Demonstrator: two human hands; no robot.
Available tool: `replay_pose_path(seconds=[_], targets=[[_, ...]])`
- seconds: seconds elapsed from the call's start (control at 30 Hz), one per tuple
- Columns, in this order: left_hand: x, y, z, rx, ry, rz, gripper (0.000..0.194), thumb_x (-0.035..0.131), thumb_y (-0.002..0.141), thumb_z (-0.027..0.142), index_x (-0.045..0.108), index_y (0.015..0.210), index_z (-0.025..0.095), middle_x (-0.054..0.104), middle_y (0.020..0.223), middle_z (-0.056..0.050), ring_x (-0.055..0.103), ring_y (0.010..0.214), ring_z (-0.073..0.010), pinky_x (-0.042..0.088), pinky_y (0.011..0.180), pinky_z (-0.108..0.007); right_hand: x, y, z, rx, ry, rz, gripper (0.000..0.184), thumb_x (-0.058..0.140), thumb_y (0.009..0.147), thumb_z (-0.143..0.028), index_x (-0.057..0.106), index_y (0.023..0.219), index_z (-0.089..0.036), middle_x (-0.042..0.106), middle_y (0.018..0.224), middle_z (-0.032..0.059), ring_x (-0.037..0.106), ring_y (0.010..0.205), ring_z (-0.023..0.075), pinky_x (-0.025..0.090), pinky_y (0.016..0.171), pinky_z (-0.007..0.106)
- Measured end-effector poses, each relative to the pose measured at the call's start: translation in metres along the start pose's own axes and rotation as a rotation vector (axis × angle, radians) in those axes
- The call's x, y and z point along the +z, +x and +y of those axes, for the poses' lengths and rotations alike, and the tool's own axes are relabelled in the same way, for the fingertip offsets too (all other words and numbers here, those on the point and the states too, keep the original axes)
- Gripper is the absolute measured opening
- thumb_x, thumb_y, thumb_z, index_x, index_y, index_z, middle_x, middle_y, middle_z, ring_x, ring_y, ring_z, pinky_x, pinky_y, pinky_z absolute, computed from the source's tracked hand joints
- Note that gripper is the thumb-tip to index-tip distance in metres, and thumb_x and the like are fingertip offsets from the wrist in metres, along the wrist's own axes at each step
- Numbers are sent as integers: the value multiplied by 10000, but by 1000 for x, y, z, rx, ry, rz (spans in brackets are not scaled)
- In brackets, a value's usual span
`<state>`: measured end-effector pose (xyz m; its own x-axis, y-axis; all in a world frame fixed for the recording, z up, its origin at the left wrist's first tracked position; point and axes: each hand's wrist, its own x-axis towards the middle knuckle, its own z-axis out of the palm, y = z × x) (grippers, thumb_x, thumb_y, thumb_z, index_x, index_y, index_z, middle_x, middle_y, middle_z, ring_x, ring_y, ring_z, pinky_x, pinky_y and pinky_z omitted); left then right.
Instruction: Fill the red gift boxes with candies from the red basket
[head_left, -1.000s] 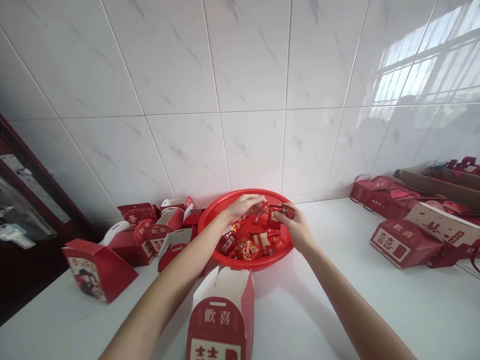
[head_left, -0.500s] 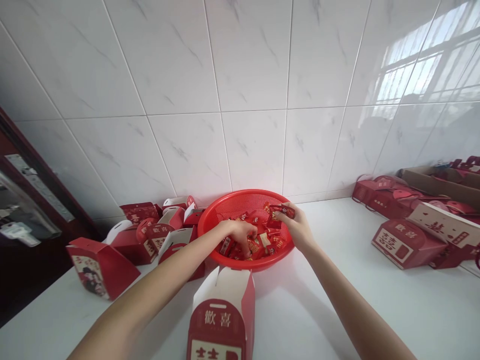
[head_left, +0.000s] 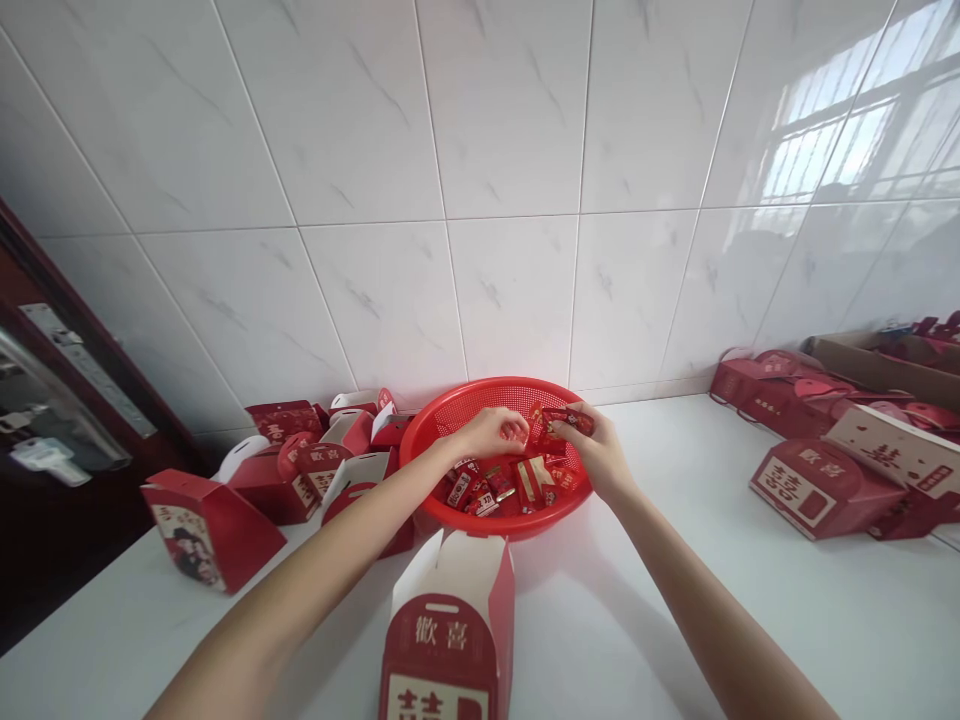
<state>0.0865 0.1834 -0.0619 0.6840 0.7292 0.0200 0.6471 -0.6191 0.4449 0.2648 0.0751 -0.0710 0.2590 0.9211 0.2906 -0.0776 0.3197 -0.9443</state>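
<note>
A red perforated plastic basket [head_left: 487, 525] stands against the tiled wall, with several red and gold wrapped candies [head_left: 534, 478] in it. My right hand [head_left: 604, 455] is closed over the basket's right side, its thumb pressing a small bunch of red candy packets [head_left: 564, 424]. Above the candies is my left hand [head_left: 491, 432], its fingers curled in toward the right hand; what lies in them is mostly hidden. In front of the basket an open-topped red gift box [head_left: 442, 625] with white Chinese characters stands upright, its lower part cut off by the frame.
On the left of the white table [head_left: 600, 620] several red gift boxes [head_left: 262, 485] are grouped, one bearing a couple's picture [head_left: 187, 545]. More red boxes [head_left: 825, 490] and a cardboard carton [head_left: 885, 365] sit at the right. A door with keys [head_left: 52, 455] is far left.
My left hand went down into the candies and has come back up beside the right hand. A large shiny packet at the basket's front is gone. My right hand keeps its bunch.
</note>
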Motion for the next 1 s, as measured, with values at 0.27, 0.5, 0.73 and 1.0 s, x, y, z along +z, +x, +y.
replay_pose_path(seconds=[0.27, 0.5, 0.73, 1.0], targets=[[36, -14, 19, 344, 393, -334, 632, 806, 724, 391, 654, 1336, 345, 616, 1306, -122, 533, 1211, -394, 406, 1029, -476, -1, -1, 1, -5, -18, 5, 163, 746, 709, -334, 673, 796, -217, 736, 786, 30, 681, 776, 222, 552, 739, 359], [43, 6, 24, 126, 367, -156, 216, 730, 818, 358, 769, 1005, 256, 715, 1063, -129, 628, 1072, -371, 417, 990, -465, -1, 0, 3, -14, -28, 14, 154, 752, 710, -335, 657, 758, -224, 713, 732, 7, 662, 745, 208, 536, 737, 349], [16, 17, -4, -22, 182, -25, 216, 518, 875, 247, 699, 757, 228, 711, 833, -48, 650, 817, -224, 435, 679, -295, 0, 0, 2, -9, -17, 5, 185, 756, 718, -359, 676, 813, -221, 732, 796, 24, 667, 772, 217, 538, 733, 351], [-2, 16, -7, -155, 92, -95, 309, 657, 779, 441, 605, 574, 216, 624, 646, -27, 535, 590, -172, 360, 546, -286, 0, 0, 0, -5, 5, 1, 178, 759, 719, -349, 672, 810, -224, 740, 797, 20, 695, 797, 226, 554, 762, 362]])
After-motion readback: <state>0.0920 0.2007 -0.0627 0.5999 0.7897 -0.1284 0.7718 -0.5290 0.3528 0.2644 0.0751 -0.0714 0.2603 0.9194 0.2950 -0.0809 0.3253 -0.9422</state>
